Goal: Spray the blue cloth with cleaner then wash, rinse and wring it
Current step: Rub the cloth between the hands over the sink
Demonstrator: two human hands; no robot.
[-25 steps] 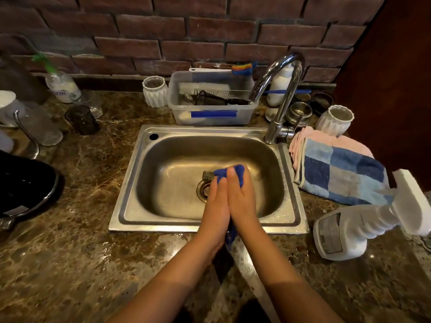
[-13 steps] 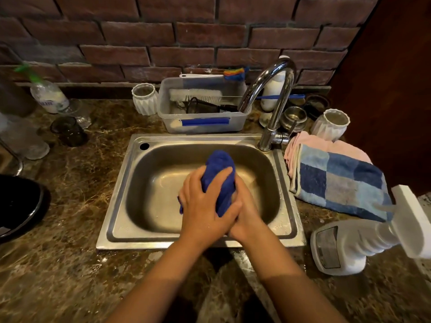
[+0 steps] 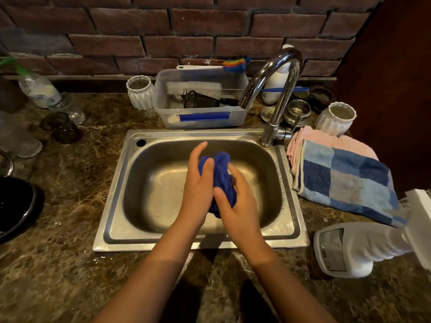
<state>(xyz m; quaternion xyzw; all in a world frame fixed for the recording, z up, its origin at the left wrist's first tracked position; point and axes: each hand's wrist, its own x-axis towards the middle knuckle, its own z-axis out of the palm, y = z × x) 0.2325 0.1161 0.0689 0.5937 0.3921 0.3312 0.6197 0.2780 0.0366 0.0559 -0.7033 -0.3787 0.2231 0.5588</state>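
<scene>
The blue cloth [image 3: 221,178] is bunched into a roll and held above the steel sink [image 3: 130,183]. My left hand [image 3: 198,190] presses against its left side with the fingers partly spread. My right hand [image 3: 235,206] grips its lower right side, thumb across the cloth. The chrome faucet [image 3: 277,94] arches over the sink's back right corner; no water runs from it. The white spray bottle of cleaner [image 3: 359,248] lies on its side on the counter at the right.
A blue checked towel [image 3: 345,180] over a pink cloth [image 3: 326,141] lies right of the sink. A clear tub [image 3: 200,106] with brushes stands behind it, flanked by white ribbed cups [image 3: 140,92]. Glasses and a bottle [image 3: 39,89] crowd the left counter; a black pan [image 3: 16,206] sits at the left edge.
The hands rose from the drain with the cloth between the palms, then shifted: the left hand slid off the front to the left side, and the right hand came around the lower right.
</scene>
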